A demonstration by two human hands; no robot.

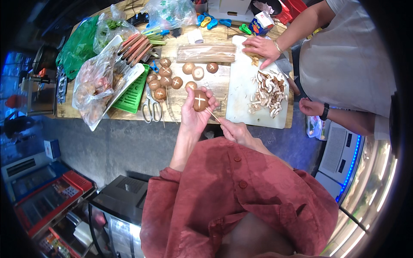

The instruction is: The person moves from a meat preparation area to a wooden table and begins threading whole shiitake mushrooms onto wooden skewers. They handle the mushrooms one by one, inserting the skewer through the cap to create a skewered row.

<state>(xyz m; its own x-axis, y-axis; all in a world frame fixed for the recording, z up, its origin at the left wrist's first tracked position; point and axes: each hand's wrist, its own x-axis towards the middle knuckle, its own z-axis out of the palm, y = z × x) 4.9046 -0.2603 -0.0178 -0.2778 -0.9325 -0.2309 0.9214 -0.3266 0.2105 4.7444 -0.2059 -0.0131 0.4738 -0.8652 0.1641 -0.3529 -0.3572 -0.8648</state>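
My left hand [193, 111] holds a brown shiitake mushroom cap [200, 100] with a pale cross cut into its top. A thin wooden skewer [213, 114] is pinched in my right hand [235, 129], its far end meeting the edge of that cap. How deep the tip goes cannot be seen. Left of my hands sits a group of cross-cut mushrooms [166, 80], some with skewers by them. Loose mushrooms [197, 73] lie just beyond my left hand, one with its stem side up. Behind them rests a clear pack of wooden skewers [206, 53].
Grey-handled scissors [151, 109] lie near the table's front edge, beside a green tray [131, 93] and plastic-bagged food [93, 87]. On the white cutting board [238, 96] are sliced mushrooms [269, 92] and a knife [285, 66]. A co-worker's hand [262, 50] presses on the board.
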